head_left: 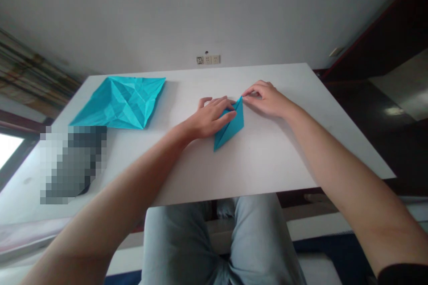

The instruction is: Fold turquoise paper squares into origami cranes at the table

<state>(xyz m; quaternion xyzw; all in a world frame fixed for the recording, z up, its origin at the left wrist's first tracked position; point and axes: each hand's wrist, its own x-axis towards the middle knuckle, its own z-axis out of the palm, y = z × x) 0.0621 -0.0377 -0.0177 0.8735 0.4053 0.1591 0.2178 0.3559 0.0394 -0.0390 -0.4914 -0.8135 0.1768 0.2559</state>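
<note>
A small folded blue paper piece [230, 128], narrow and pointed at both ends, lies on the white table [267, 160] near its middle. My left hand [210, 118] rests flat on the piece's left side, fingers stretched out and pressing it down. My right hand [265, 98] has its fingertips pinched at the piece's upper tip. A larger creased blue paper sheet [120, 102] lies unfolded at the table's far left, away from both hands.
A blurred dark object [72, 164] sits at the table's left front. A wall with power sockets [207, 59] stands behind the table. My knees in light jeans [220, 240] are under the front edge. Dark floor lies to the right.
</note>
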